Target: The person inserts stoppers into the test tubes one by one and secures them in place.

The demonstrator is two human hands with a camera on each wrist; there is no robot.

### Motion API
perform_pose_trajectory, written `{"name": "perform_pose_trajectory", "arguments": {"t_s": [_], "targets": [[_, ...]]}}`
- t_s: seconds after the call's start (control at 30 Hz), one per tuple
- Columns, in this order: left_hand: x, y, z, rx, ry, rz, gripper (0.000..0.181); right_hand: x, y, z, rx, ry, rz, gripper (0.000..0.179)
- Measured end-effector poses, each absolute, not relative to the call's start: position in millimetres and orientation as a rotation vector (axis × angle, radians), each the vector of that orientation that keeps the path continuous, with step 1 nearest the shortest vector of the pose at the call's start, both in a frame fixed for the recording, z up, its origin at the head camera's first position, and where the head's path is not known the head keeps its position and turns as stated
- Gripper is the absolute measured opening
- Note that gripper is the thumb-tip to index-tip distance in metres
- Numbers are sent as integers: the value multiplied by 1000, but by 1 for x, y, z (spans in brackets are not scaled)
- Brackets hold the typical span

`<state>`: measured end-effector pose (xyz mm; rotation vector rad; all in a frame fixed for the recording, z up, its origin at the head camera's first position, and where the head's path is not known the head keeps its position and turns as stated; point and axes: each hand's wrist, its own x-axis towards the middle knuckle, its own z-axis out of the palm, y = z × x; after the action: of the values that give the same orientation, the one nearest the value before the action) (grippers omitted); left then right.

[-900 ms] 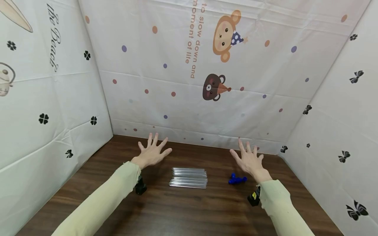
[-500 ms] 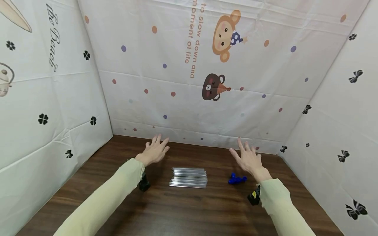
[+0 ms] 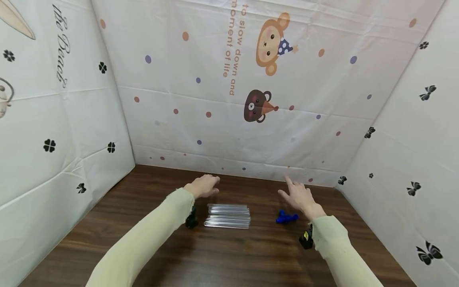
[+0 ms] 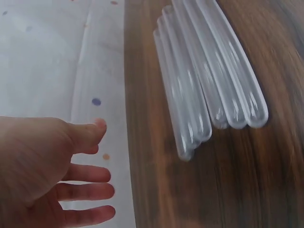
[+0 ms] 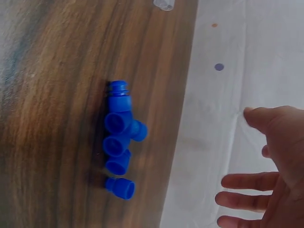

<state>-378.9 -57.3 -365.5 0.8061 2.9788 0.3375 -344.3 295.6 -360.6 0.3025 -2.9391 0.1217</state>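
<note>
Clear test tubes (image 3: 227, 216) with rounded ends lie side by side in a row on the dark wooden table; the left wrist view shows these test tubes (image 4: 213, 71) close up. My left hand (image 3: 204, 186) is above the table, just beyond the tubes' left end, fingers loosely bent and holding nothing. To the right sits a small cluster of blue plastic caps (image 3: 286, 217). In the right wrist view, several blue caps (image 5: 118, 121) lie in a line, some with hollow ends showing. My right hand (image 3: 299, 196) hovers behind and right of them, fingers extended, touching nothing.
White printed sheeting (image 3: 215, 131) rises at the back of the table, with further sheets at left (image 3: 71, 131) and right (image 3: 401, 159). Brown wood (image 3: 229, 255) extends in front of the tubes. A black wrist camera (image 3: 306, 238) sits under the right wrist.
My left hand has moved right and a little downward toward the tubes, its spread fingers relaxing. My right hand's fingers have drawn closer together, almost in place. Tubes and caps lie as before.
</note>
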Motion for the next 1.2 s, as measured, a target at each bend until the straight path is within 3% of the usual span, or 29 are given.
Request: {"name": "perform_pose_trajectory", "arguments": {"t_s": [0.33, 0.6, 1.2], "targets": [[-374, -31, -376, 817, 2885, 321, 43, -343, 293, -367, 393, -2984, 79, 46], [-376, -24, -387, 866, 2882, 193, 14, -348, 290, -377, 419, -3041, 90, 14], [-375, -12, -400, 939, 2921, 11, 4, -354, 290, -400, 323, -3118, 103, 23]]}}
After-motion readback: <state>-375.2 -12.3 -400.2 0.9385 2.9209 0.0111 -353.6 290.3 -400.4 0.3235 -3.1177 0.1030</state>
